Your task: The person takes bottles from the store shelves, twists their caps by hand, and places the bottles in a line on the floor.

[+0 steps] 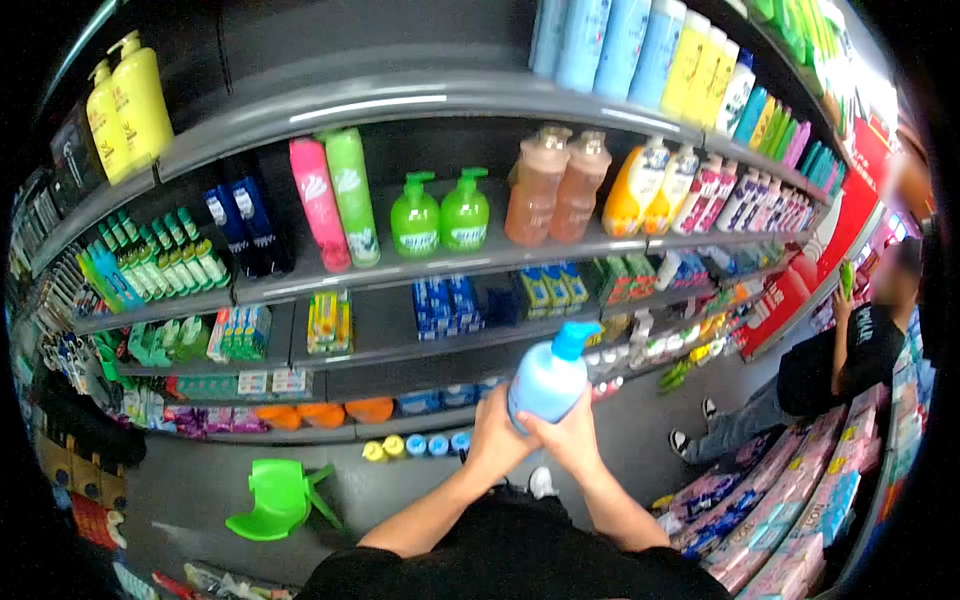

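Note:
A light blue pump bottle [547,385] with a brighter blue pump head is held up in front of the shelves, slightly tilted. My left hand [497,432] wraps round its left side and my right hand [568,437] round its lower right side; the two hands meet near its base. Behind it, on the middle shelf [400,262], stand two green pump bottles [439,218], two peach-coloured bottles [545,190] and orange-and-white bottles [636,190]. Boxed goods [447,305] lie on the shelf below.
A green plastic chair [277,498] stands on the floor at the lower left. Another person [840,350] in dark clothes stands at the right, holding a green item. Stacked pink packages [780,500] fill the lower right. Blue and yellow bottles [625,50] stand on the upper shelf.

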The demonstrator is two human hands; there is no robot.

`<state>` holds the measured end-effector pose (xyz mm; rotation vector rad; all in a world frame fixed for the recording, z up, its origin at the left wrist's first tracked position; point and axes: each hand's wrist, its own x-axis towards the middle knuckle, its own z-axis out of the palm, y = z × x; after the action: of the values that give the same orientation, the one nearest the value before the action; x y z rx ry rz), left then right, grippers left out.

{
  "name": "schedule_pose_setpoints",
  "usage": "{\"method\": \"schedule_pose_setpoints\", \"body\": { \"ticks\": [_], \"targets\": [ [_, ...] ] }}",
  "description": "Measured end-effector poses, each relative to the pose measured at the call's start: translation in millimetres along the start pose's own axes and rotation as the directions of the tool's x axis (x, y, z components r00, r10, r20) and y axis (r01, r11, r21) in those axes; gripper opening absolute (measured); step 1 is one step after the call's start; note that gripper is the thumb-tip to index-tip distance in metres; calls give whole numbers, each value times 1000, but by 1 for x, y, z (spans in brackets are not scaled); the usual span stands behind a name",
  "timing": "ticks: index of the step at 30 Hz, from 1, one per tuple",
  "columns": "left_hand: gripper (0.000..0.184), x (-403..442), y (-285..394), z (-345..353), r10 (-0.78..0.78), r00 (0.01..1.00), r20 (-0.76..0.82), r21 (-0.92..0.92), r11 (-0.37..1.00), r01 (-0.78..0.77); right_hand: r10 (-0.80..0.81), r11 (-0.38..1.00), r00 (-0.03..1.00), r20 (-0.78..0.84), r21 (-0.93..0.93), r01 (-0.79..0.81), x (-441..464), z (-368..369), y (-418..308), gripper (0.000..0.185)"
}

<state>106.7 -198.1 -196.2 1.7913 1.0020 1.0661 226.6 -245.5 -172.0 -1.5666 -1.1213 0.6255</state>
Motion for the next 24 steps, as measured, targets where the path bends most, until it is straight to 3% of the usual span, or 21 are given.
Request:
{"method": "schedule_pose_setpoints", "body": {
  "ticks": [3, 4, 6, 7, 8, 9, 11, 13, 14, 15, 17, 21, 24],
  "targets": [
    [76, -4, 12, 7, 100, 994, 41, 72, 992, -103, -55, 996, 998, -28, 76, 57, 3, -15, 23, 94],
    [86, -2, 15, 6, 19, 988, 156, 51, 998, -27, -70, 992, 997, -26, 106, 72, 6, -23, 29, 92],
    [83, 7, 4, 9, -14, 950, 313, -81, 996, 42, -46, 974, 998, 43, 222, 35, 13, -44, 33, 87],
    [82, 11, 1, 10, -23, 920, 391, -142, 986, 85, -36, 961, 996, 80, 278, 12, 16, -57, 35, 85],
    [76, 19, 5, 5, -70, 858, 509, -268, 934, 235, -19, 945, 993, 120, 326, -22, 18, -68, 41, 85],
    [75, 31, -6, 5, -82, 789, 608, -229, 934, 273, -38, 923, 984, 172, 384, -32, 22, -79, 54, 86],
    [78, 44, -13, 16, -6, 759, 651, -376, 866, 329, -87, 864, 958, 273, 499, -64, 31, -96, 78, 90],
    [86, 52, -20, 36, 97, 675, 731, -415, 849, 327, -115, 737, 934, 339, 659, -149, 34, -101, 75, 95],
    [94, 57, -21, 43, 91, 617, 782, -334, 897, 291, -136, 659, 918, 372, 726, -196, 36, -104, 74, 98],
    [101, 57, -23, 51, 86, 609, 789, -296, 921, 253, -160, 640, 913, 376, 744, -193, 39, -106, 78, 99],
    [102, 53, -3, 58, 104, 637, 763, -410, 840, 354, -213, 601, 897, 388, 776, -193, 47, -112, 84, 103],
    [99, 50, 8, 78, 21, 643, 765, -352, 850, 391, -223, 717, 824, 521, 660, -224, 64, -141, 95, 104],
    [93, 47, 28, 88, -37, 764, 644, -309, 901, 304, -174, 716, 830, 531, 647, -263, 75, -151, 122, 101]
  ]
}}
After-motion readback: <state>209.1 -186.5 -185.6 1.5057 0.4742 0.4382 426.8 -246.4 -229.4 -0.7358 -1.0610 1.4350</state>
